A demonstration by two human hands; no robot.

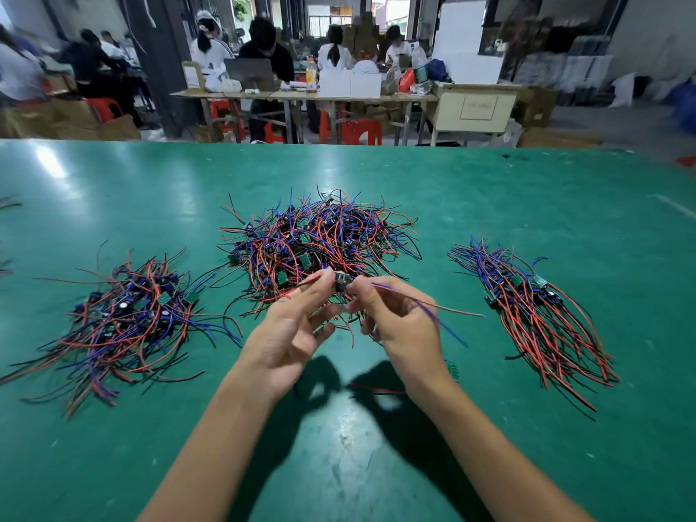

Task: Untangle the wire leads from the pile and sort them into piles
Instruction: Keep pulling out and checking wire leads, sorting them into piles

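Observation:
A tangled pile of red, blue and black wire leads with small green boards (pixel 320 239) lies in the middle of the green table (pixel 489 190). A looser pile (pixel 124 318) lies at the left, and a neatly combed pile (pixel 534 314) at the right. Both hands hover above the near edge of the middle pile with one wire lead unit (pixel 342 280) between them. My left hand (pixel 293 329) pinches its red wire between thumb and forefinger. My right hand (pixel 399 322) pinches the unit, and its blue and reddish wires trail off to the right.
A stray green board (pixel 454 371) and a red-black wire (pixel 376 389) lie on the table under my right wrist. A few wire ends show at the far left edge. Behind the table, several people sit at workbenches with red stools and cartons.

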